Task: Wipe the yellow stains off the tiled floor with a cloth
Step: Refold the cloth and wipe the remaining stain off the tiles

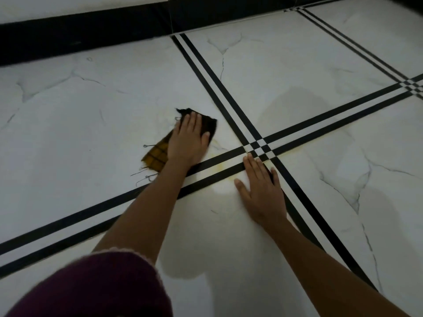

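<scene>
A frayed cloth (pixel 158 154), mustard yellow with dark checks and a black end, lies flat on the white marbled tiled floor (pixel 91 115). My left hand (pixel 188 140) presses down on it with straight fingers, just left of the crossing of black stripes. Faint yellow stains (pixel 220 165) show on the stripes and the tile edge between my two hands, and a thin yellow trace (pixel 297 150) runs along the stripe to the right of the crossing. My right hand (pixel 261 191) rests flat on the floor with fingers spread, touching the stripes near the crossing.
Black double stripes (pixel 258 145) cross the floor in a grid. A black skirting band (pixel 80 35) runs along the wall at the top. A maroon garment (pixel 91 287) fills the lower left corner. Loose threads (pixel 143 175) trail from the cloth.
</scene>
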